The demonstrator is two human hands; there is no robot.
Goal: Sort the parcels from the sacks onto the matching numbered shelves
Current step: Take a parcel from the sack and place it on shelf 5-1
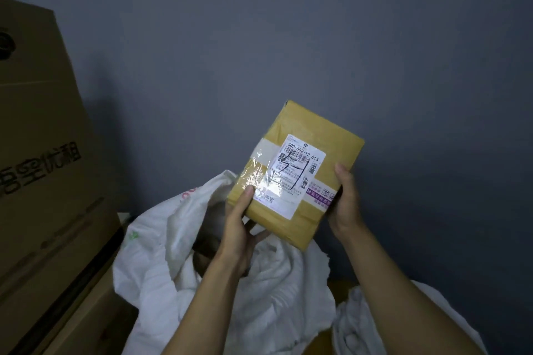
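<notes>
Both forearms reach forward and up. The left hand grips the brown paper parcel's near-left corner, thumb on the taped face and fingers beneath; the right hand clasps its right edge. Held above the open white sack, the parcel has its long axis tilting up and rightward, and its label faces the camera, marked possibly "51".

One wide-angle view, worn on the head, looks forward and a little downward, facing a grey-blue wall. It sits close to the parcel, with white sacks low in frame and cardboard boxes along its left edge.
</notes>
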